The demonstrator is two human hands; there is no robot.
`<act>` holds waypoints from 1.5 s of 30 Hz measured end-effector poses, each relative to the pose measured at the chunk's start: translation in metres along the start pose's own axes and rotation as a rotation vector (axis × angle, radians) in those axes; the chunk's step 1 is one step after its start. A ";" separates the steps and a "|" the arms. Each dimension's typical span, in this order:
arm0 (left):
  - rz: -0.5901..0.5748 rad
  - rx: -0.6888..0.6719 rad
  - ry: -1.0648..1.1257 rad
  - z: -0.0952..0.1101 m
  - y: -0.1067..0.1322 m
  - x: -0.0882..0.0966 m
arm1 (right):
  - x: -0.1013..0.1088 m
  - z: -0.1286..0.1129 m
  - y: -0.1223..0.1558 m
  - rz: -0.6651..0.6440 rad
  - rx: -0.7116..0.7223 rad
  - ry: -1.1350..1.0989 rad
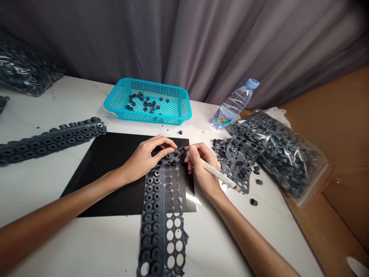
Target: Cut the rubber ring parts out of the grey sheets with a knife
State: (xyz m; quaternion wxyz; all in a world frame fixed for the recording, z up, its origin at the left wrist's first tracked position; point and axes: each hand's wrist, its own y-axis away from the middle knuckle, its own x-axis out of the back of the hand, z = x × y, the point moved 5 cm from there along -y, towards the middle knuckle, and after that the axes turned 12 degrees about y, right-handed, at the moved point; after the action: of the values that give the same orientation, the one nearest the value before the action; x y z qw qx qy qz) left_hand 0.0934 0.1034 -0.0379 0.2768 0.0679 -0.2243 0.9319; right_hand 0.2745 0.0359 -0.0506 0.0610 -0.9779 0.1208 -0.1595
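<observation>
A long strip of dark rubber moulded rings [147, 207] runs from the front edge up over a black mat [115, 154]. Along its left side rings still sit in rows; its right side shows mostly open round holes. My left hand [152, 154] is closed, pinching the strip's far end between thumb and fingers. Close beside it, my right hand [203, 167] grips a slim white pen-like tool [220, 176] with a reddish mark near its rear end. The tool's tip is hidden at the fingers, where they meet the strip.
Behind stands a turquoise basket [184, 117] with several small black rubber pieces. A water bottle [230, 105], a perforated rubber scrap [238, 163] and a clear bag of dark parts [288, 157] are at right. Another ring strip [52, 143] and bag [25, 73] lie left.
</observation>
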 end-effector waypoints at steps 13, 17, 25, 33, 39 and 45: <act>-0.055 -0.320 -0.154 0.025 0.012 -0.005 | 0.013 -0.026 0.011 0.108 0.266 0.294; -0.071 -0.320 -0.171 0.030 0.013 -0.005 | -0.001 -0.022 0.012 -0.101 0.237 0.290; -0.193 0.019 -0.067 0.023 0.005 0.007 | 0.010 -0.023 0.011 -0.054 0.261 0.272; -0.117 0.234 0.171 0.017 0.009 0.001 | 0.010 -0.029 0.014 -0.017 0.275 0.251; -0.137 0.243 0.203 0.016 0.006 0.005 | 0.011 -0.028 0.014 -0.005 0.276 0.212; -0.215 0.261 0.231 0.012 0.005 0.005 | 0.009 -0.029 0.014 -0.046 0.227 0.133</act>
State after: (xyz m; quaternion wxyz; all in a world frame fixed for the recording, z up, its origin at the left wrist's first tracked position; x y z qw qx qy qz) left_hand 0.0869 0.0968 -0.0280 0.3875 0.0194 -0.0600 0.9197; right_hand 0.2705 0.0178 -0.0222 0.1593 -0.9544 0.0834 -0.2382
